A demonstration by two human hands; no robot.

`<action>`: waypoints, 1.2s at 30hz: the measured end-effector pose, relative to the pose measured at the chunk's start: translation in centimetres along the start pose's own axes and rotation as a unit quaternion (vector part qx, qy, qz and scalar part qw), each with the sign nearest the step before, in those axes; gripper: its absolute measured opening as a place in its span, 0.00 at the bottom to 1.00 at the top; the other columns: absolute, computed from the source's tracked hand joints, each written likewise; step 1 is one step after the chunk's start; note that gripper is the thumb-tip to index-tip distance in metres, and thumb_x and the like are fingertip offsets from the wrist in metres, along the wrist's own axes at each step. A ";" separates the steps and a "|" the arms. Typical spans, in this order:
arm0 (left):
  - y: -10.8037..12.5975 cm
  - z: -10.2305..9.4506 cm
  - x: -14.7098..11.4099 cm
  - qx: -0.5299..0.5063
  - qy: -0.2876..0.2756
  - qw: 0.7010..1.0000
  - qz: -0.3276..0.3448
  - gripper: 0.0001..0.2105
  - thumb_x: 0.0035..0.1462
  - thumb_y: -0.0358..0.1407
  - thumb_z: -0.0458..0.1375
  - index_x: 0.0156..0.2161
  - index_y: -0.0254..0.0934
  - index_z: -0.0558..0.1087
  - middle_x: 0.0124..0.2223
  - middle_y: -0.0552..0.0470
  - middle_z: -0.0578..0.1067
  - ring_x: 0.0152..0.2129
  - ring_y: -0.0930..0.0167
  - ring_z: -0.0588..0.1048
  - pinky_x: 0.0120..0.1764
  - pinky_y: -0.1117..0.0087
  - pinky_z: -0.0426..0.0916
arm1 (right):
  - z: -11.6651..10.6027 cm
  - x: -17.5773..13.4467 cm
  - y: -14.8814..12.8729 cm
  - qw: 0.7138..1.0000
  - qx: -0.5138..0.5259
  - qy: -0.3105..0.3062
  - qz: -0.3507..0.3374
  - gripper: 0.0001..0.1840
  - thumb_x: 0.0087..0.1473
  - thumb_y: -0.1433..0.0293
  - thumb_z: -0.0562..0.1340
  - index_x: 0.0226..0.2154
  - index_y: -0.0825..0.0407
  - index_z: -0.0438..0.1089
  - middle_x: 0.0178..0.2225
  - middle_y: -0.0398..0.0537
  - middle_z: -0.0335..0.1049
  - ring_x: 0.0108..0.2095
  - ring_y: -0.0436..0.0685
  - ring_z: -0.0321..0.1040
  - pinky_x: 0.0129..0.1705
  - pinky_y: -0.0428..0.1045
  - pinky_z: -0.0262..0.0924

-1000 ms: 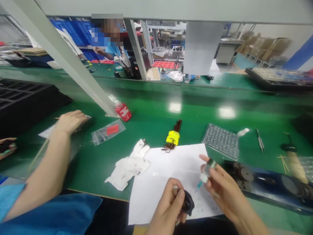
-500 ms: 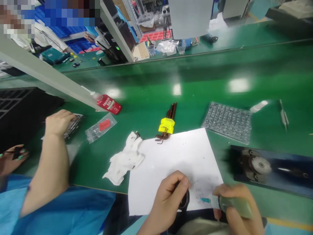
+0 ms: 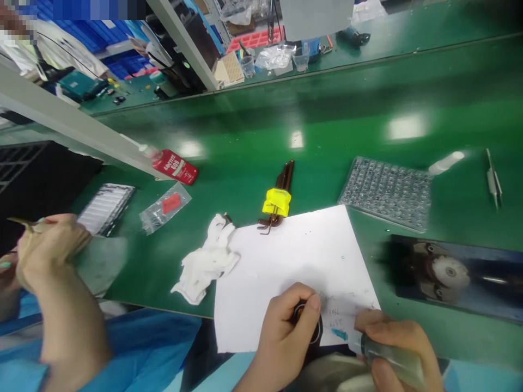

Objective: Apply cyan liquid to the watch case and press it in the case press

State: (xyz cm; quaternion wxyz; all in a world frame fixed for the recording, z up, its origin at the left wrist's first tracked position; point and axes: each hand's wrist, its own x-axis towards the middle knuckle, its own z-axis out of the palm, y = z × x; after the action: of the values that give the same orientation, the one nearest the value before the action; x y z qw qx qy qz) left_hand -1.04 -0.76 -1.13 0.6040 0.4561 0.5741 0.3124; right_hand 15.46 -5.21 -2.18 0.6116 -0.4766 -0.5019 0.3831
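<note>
My left hand (image 3: pixel 281 340) pinches a small black round part (image 3: pixel 316 331) at the near edge of a white paper sheet (image 3: pixel 294 256). A clear syringe-like dispenser (image 3: pixel 390 358) is gripped in my right hand (image 3: pixel 394 340), lying almost flat. Its teal tip (image 3: pixel 339 334) points left, just beside the black part. Whether the tip touches the part I cannot tell. Both hands are low in the view, close together over the green table's (image 3: pixel 335 147) front edge.
Beyond the paper lie a yellow-holdered hex key set (image 3: pixel 277 200), a white cloth (image 3: pixel 206 261), a red bottle (image 3: pixel 174 165), a small bag (image 3: pixel 165 207), a clear blister tray (image 3: pixel 386 193), tweezers (image 3: pixel 493 182) and a dark tray of round parts (image 3: pixel 449 275). A co-worker's hand (image 3: pixel 49 245) is at left.
The view has tipped down. My right hand lowered the dispenser to the paper's near edge beside the black part. The co-worker's hand drew back from the small tray at left.
</note>
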 end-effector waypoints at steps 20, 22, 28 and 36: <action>-0.3 0.1 -0.2 0.030 0.014 0.999 0.030 0.21 0.69 0.51 0.57 0.29 0.37 0.69 0.22 0.60 0.59 0.19 0.76 0.55 0.22 0.74 0.52 | -0.4 0.3 1.0 0.998 -0.007 -0.036 -0.045 0.08 0.72 0.63 0.57 0.50 0.45 0.67 0.28 0.48 0.69 0.23 0.57 0.66 0.27 0.51 0.64; -0.1 0.2 -0.2 0.037 0.011 0.999 0.029 0.21 0.69 0.50 0.57 0.29 0.37 0.69 0.22 0.59 0.60 0.19 0.76 0.55 0.22 0.74 0.52 | -0.4 0.2 1.0 0.998 -0.024 -0.033 -0.052 0.08 0.72 0.64 0.56 0.50 0.46 0.67 0.28 0.48 0.70 0.24 0.59 0.69 0.27 0.52 0.67; 0.9 0.2 0.0 0.046 0.005 0.999 0.008 0.19 0.68 0.48 0.57 0.29 0.37 0.67 0.22 0.60 0.59 0.19 0.76 0.55 0.23 0.75 0.53 | -0.8 0.7 1.0 0.996 -0.031 -0.036 -0.080 0.07 0.74 0.65 0.56 0.48 0.49 0.67 0.28 0.48 0.69 0.25 0.58 0.71 0.26 0.51 0.69; 0.5 0.2 -0.1 0.042 0.001 0.999 0.020 0.19 0.68 0.48 0.56 0.29 0.37 0.67 0.22 0.60 0.59 0.19 0.77 0.55 0.22 0.77 0.53 | -2.2 0.6 1.3 0.991 -0.033 -0.097 -0.083 0.08 0.72 0.69 0.57 0.52 0.51 0.66 0.33 0.53 0.74 0.30 0.59 0.76 0.30 0.50 0.73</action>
State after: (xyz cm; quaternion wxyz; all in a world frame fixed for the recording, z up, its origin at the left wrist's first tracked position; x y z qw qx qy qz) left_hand -0.77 -0.72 -0.66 0.5776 0.4916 0.5783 0.3006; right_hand 17.72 -4.78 -3.39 0.5737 -0.4138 -0.6090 0.3588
